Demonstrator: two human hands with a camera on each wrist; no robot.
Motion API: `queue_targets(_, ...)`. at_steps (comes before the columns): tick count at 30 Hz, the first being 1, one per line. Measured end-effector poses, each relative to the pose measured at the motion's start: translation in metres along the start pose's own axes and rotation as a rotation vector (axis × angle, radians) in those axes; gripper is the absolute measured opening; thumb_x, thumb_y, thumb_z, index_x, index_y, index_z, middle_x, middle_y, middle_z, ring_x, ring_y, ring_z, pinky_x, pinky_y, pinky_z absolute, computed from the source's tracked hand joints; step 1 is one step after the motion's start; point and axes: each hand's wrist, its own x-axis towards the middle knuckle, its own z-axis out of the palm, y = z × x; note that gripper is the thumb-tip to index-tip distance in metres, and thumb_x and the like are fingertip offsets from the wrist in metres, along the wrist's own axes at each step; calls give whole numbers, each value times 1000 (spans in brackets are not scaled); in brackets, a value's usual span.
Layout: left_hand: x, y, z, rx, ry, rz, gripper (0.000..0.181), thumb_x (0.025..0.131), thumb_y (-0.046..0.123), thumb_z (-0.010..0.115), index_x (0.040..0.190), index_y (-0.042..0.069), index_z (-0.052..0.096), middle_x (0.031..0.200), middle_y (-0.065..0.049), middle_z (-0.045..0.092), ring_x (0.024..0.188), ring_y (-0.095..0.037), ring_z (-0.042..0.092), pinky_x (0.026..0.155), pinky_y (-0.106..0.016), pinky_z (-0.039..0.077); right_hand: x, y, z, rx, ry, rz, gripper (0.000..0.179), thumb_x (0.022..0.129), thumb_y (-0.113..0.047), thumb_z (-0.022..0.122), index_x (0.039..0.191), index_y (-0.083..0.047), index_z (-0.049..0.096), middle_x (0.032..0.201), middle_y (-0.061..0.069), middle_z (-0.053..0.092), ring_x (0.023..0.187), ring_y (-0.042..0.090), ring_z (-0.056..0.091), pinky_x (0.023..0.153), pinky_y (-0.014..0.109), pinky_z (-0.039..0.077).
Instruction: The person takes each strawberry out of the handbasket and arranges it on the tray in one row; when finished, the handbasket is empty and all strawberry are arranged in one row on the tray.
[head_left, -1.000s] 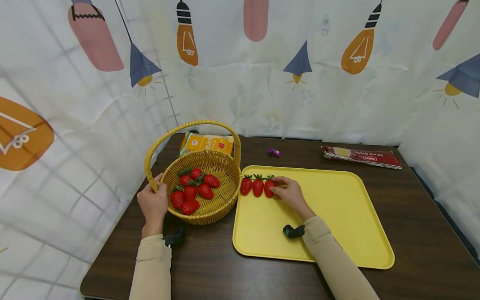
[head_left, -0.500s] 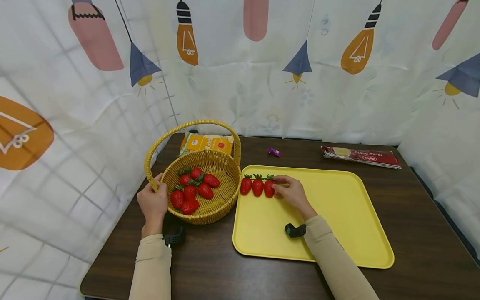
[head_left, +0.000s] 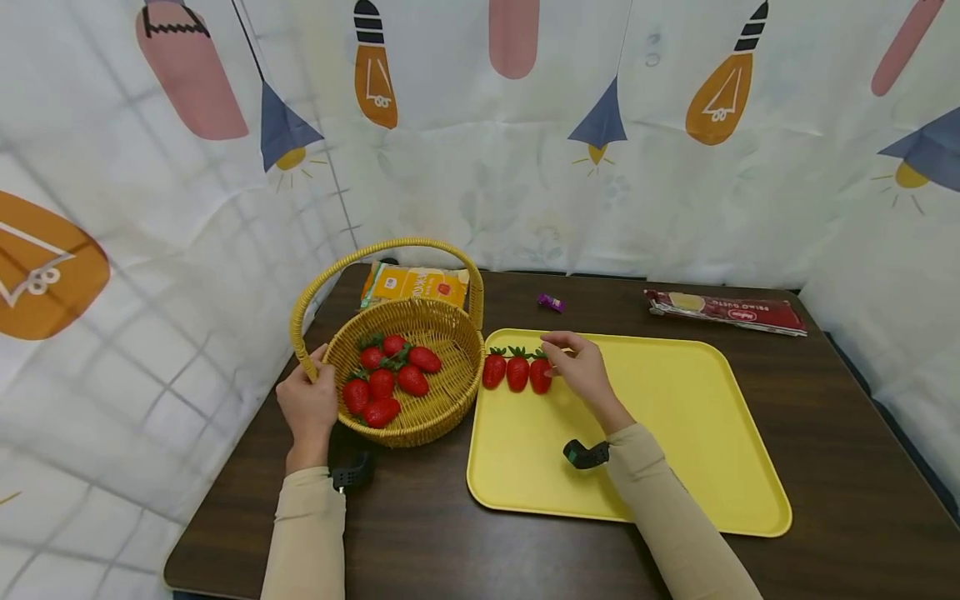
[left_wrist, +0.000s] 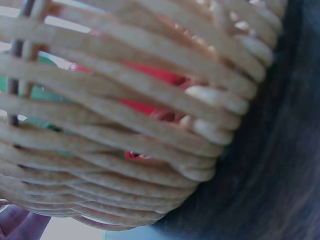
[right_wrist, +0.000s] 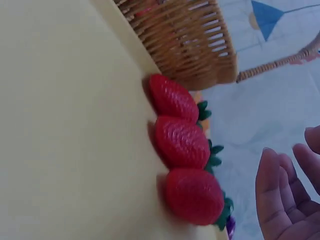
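Observation:
A yellow wicker basket [head_left: 423, 434] stands at the left, with several red strawberries [head_left: 381, 384] inside. My left hand [head_left: 309, 410] grips the basket at the left foot of its tall handle; the left wrist view shows mostly blurred weave [left_wrist: 115, 110]. On the yellow tray [head_left: 705, 442], 3 strawberries [head_left: 517, 374] lie in a row at the far left corner, leaves pointing away. Just right of the rightmost strawberry [right_wrist: 195, 196] is my right hand [head_left: 581, 372]. Its fingers [right_wrist: 270, 185] are apart from the fruit and hold nothing in the right wrist view.
Behind the basket lies an orange snack packet [head_left: 427, 283]. A small purple candy [head_left: 551, 302] sits beyond the tray, and a long red package [head_left: 727, 312] lies at the back right. A printed curtain [head_left: 480, 167] borders the dark table [head_left: 450, 533].
My right hand has let go of the rightmost strawberry and lifted slightly away, its fingers spreading. The left hand keeps its grip on the basket.

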Motion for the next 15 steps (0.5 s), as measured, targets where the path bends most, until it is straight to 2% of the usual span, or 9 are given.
queue_targets(3,0,0,0,5,0,-1,28,87,6,53,61,0,61,107,-6,74,57,-4,46,48,-21,26,-2,-12,12,15,-45,-51,30,96,-18,62,118,2,64,107,18,63,89,44,62,71,33,57)
queue_targets(5,1,0,0,7,3,-3,28,86,5,53,58,2,55,108,-4,74,55,-4,44,48,-21,26,-2,-20,22,-1,-79,-88,28,96,-18,62,116,1,65,107,17,64,87,44,63,72,38,57)
queue_targets(8,0,1,-1,11,6,-8,28,86,5,53,58,2,57,108,-3,74,53,-3,41,48,-21,26,-3,-32,39,-46,-132,-140,27,96,-18,62,115,0,67,105,16,67,82,41,65,72,43,56)
queue_targets(11,-1,1,-1,16,1,-12,28,87,6,53,59,1,58,108,-2,74,52,-3,39,48,-21,26,-7,-52,56,-76,-205,-182,26,97,-14,60,115,2,66,103,19,68,81,39,64,68,39,55)
queue_targets(13,-1,2,-1,19,-2,-20,28,87,7,53,60,0,59,109,-2,73,58,1,47,50,-20,29,-12,-68,65,-75,-265,-205,24,97,-11,59,115,3,66,97,22,67,76,37,61,62,32,51)
queue_targets(15,-2,2,-1,24,-3,-22,29,87,7,53,59,1,58,109,-2,73,58,0,46,51,-20,29,-18,-83,75,-59,-319,-230,23,96,-9,58,113,4,66,95,23,66,74,31,60,62,27,48)
